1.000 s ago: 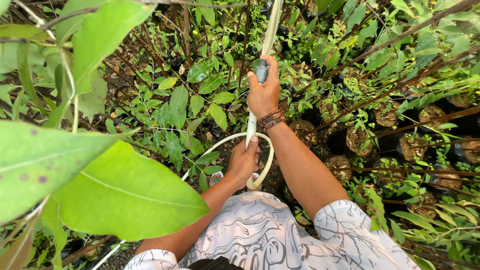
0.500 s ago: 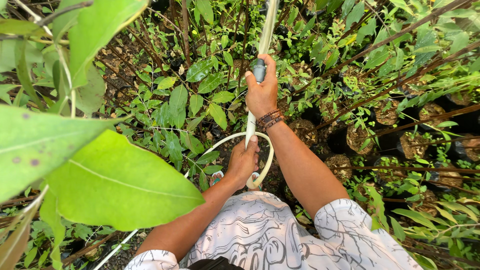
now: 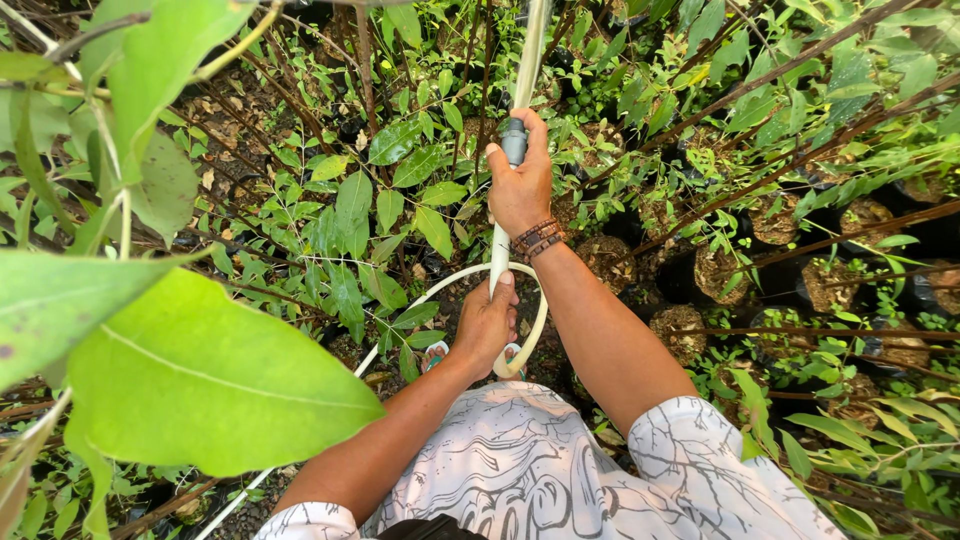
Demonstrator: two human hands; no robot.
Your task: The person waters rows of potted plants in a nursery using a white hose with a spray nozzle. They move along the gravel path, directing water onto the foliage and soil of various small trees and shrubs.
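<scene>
Pale, smooth flexible hose [image 3: 520, 60], round in section, running up out of view and looping below in a curve. Right hand [image 3: 522, 185] (beaded bracelets [image 3: 538, 238] at the wrist) clenched round the grey fitting [image 3: 514, 142] on the hose; left hand [image 3: 487, 322] closed on the hose lower down, just above the loop. Black soft nursery bags [image 3: 700, 275], right, holding dry brown soil and thin-stemmed seedlings. Broad glossy green leaf [image 3: 200, 380], near left.
</scene>
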